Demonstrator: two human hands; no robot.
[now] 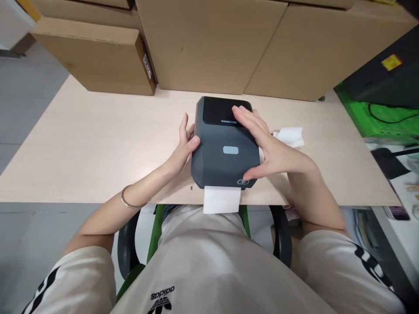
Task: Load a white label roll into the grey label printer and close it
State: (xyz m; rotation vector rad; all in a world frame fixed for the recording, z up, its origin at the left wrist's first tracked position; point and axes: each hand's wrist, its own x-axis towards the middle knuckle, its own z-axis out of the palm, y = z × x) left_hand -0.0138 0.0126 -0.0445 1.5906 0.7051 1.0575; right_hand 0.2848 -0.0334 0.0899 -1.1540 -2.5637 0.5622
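Observation:
A dark grey label printer (225, 168) stands on the table in front of me, with a black top panel and a pale blue window. A blank white strip of label paper (222, 199) sticks out of its front, over the table's near edge. My left hand (183, 146) rests against the printer's left side, thumb on its edge and fingers stretched out. Spread over the right side of the top is my right hand (262, 144). Its thumb touches the oval button (242, 182) at the front right corner, and its fingertips lie on the black panel.
Crumpled white paper (290, 136) lies right of the printer. Large cardboard boxes (209, 48) line the table's back, and a flatter carton (98, 61) stands at back left. A green box (376, 117) with a black cable is at the right, beyond the table (81, 152).

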